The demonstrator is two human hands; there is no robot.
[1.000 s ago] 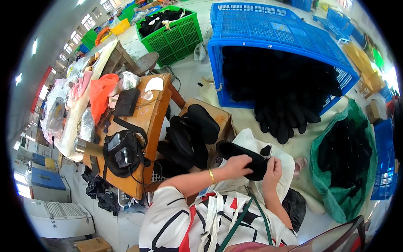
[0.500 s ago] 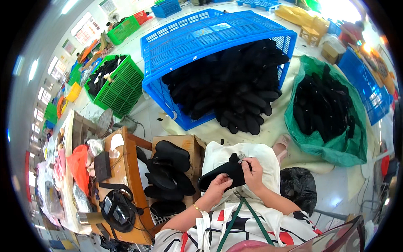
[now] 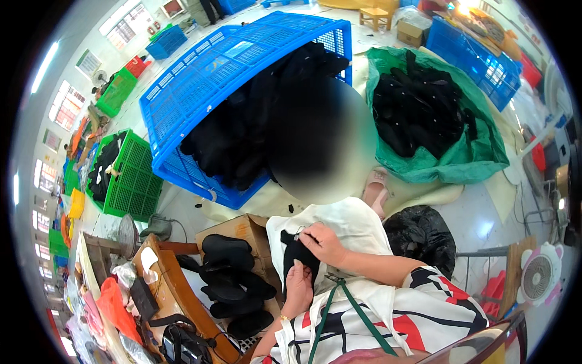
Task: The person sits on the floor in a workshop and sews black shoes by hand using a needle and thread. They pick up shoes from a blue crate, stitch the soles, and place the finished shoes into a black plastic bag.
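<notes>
A black fabric shoe (image 3: 301,255) lies tilted over the white cloth (image 3: 357,225) on my lap. My left hand (image 3: 298,290) grips its near part, thumb on top. The fingers of my right hand (image 3: 326,244) are pinched at its far right edge, where a thin, pale loop of thread or wire stands up. To the left, several black shoes (image 3: 227,285) are heaped on a cardboard box (image 3: 247,229). Green straps (image 3: 327,303) hang at my chest, with a small metal piece at their upper end.
Ahead, a tipped blue crate (image 3: 200,79) spills black pieces, partly hidden by a blurred patch. A green sack (image 3: 451,173) of black pieces stands at right, near a black plastic bag (image 3: 424,233). At left is a wooden table (image 3: 182,303); a fan (image 3: 539,276) stands far right.
The view has swung to the right. The shoe has turned more upright in my hands, and my right hand has shifted to its far end. My left hand still grips the near part.
</notes>
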